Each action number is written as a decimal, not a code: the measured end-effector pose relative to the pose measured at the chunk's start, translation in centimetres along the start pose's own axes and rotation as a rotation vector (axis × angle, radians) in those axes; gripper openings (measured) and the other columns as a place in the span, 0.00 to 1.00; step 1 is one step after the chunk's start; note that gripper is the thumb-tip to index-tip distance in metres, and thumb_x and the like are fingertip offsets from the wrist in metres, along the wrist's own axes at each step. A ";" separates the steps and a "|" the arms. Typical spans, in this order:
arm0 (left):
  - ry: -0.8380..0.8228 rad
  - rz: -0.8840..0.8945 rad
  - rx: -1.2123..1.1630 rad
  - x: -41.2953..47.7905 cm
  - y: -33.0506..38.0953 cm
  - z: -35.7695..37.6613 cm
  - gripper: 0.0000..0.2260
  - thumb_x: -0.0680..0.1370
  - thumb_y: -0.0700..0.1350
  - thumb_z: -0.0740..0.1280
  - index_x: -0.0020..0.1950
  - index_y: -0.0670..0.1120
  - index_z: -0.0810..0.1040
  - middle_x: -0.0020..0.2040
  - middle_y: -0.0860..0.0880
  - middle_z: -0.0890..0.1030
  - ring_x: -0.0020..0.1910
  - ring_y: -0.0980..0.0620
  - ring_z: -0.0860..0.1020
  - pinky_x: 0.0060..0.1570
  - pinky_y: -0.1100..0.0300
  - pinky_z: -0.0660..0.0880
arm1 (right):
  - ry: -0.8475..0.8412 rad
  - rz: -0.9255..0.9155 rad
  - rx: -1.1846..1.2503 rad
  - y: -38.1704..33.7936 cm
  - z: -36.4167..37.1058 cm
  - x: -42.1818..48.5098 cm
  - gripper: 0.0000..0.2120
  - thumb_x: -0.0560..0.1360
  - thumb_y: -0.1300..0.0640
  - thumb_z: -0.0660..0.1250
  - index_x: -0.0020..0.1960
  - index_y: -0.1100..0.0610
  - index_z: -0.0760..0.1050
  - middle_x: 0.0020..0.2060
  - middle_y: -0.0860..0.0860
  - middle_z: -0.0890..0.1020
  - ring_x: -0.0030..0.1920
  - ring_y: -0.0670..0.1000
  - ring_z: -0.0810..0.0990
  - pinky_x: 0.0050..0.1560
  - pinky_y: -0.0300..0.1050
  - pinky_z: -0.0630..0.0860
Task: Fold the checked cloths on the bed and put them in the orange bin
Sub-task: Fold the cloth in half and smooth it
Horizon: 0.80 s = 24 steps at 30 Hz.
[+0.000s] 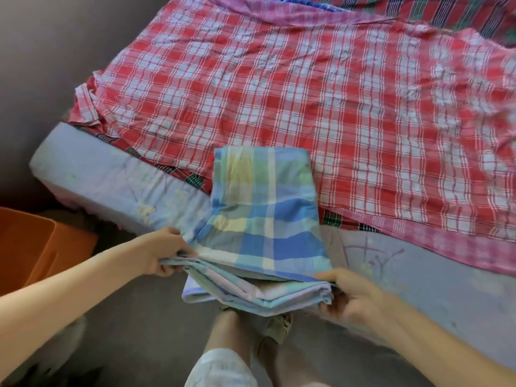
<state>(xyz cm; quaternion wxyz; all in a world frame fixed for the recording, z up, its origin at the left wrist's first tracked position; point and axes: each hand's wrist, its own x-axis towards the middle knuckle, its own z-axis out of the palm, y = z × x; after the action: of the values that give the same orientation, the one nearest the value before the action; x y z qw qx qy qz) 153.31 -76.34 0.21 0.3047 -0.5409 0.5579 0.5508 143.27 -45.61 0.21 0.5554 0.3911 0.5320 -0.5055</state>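
Lilac-sheeted bed (111,177) fills the far side, a red checked cloth (307,93) spread over it. Folded blue checked cloth (262,208) overhangs its near edge; orange bin (36,247) stands left. Left hand (164,252) and right hand (354,294) each grip a near corner.

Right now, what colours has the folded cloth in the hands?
The folded cloth has blue, green and pale yellow checks; head view.
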 end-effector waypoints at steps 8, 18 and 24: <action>-0.068 -0.080 -0.251 2.1 9.0 -0.5 0.13 0.77 0.37 0.59 0.32 0.42 0.68 0.19 0.47 0.69 0.13 0.56 0.65 0.16 0.73 0.55 | 0.012 -0.070 0.273 -10.7 2.0 1.1 0.07 0.76 0.64 0.61 0.40 0.66 0.73 0.23 0.59 0.74 0.16 0.51 0.73 0.14 0.38 0.69; -0.114 -0.043 -0.198 13.6 16.9 -4.6 0.10 0.74 0.41 0.60 0.33 0.46 0.69 0.25 0.50 0.69 0.19 0.55 0.69 0.21 0.70 0.63 | 0.124 -0.207 0.425 -21.9 9.8 7.8 0.10 0.74 0.61 0.68 0.35 0.62 0.73 0.17 0.54 0.73 0.13 0.48 0.70 0.14 0.37 0.69; -0.319 -0.046 -0.005 12.5 14.7 -6.3 0.11 0.75 0.51 0.68 0.41 0.43 0.77 0.35 0.46 0.78 0.34 0.50 0.77 0.44 0.57 0.76 | 0.113 -0.078 0.357 -17.4 7.1 4.1 0.09 0.77 0.62 0.58 0.40 0.62 0.73 0.20 0.54 0.72 0.14 0.44 0.69 0.13 0.33 0.67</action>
<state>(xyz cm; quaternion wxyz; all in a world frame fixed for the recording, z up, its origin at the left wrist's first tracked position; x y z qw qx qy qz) 138.25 -88.47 -6.04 0.4005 -0.4599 0.4885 0.6241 127.33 -56.31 -1.12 0.4263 0.4903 0.4790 -0.5903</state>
